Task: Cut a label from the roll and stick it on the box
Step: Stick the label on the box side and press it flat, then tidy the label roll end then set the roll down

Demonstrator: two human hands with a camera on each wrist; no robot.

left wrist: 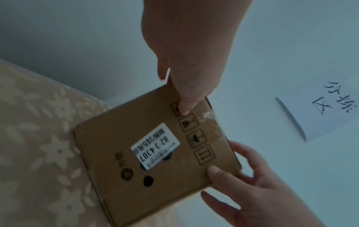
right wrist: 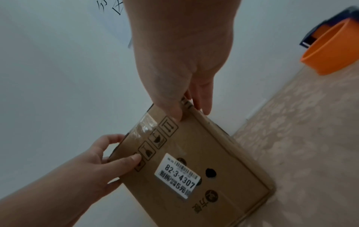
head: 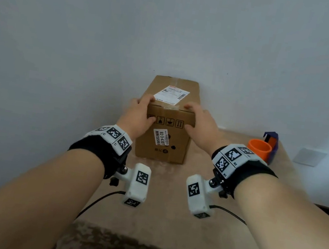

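A brown cardboard box (head: 177, 149) stands upright on the table against the wall. It carries a white shipping label (head: 171, 95) on top and a white sticker (head: 161, 137) on its front. My left hand (head: 144, 111) grips the top left corner, thumb on the front face and fingers over the top. My right hand (head: 196, 119) grips the top right corner the same way. In the left wrist view the left hand's thumb (left wrist: 184, 107) presses the box (left wrist: 108, 138) front. An orange roll (head: 259, 150) in a blue dispenser (head: 271, 142) sits at the right, apart from both hands.
A beige floral cloth (head: 168, 219) covers the table, whose right edge runs just past the roll (right wrist: 334, 50). The white wall stands right behind the box (right wrist: 223, 145). A paper sheet with handwriting (left wrist: 320, 110) hangs on the wall. Wall sockets (head: 310, 157) show at far right.
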